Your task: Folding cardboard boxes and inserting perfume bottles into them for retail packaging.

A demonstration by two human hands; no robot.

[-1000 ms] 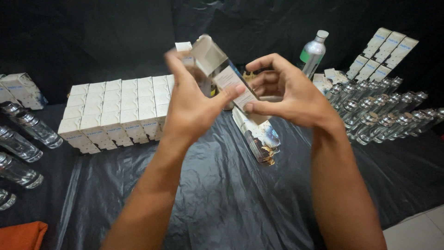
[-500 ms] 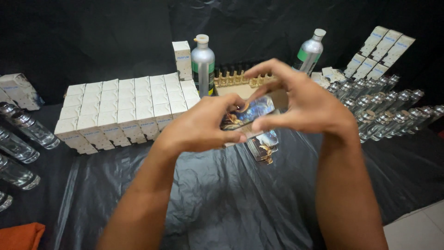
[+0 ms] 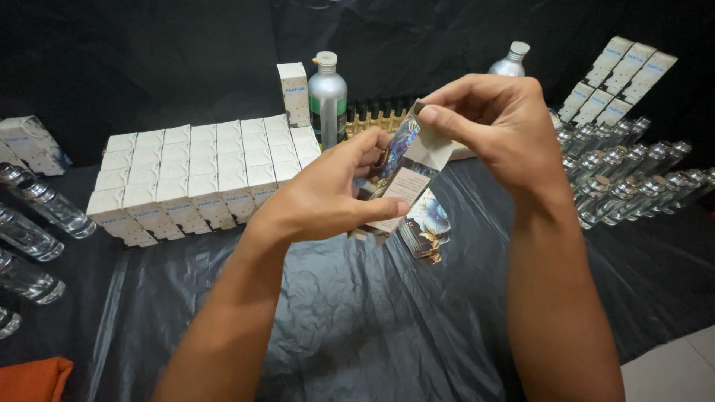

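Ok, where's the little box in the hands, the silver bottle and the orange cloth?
Little box (image 3: pixel 406 175), head view, printed side panel.
Silver bottle (image 3: pixel 327 100), head view, metal body.
Orange cloth (image 3: pixel 33 378), head view, folded top.

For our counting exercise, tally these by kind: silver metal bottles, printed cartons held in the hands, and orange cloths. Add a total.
Silver metal bottles: 2
Printed carton held in the hands: 1
Orange cloth: 1
Total: 4
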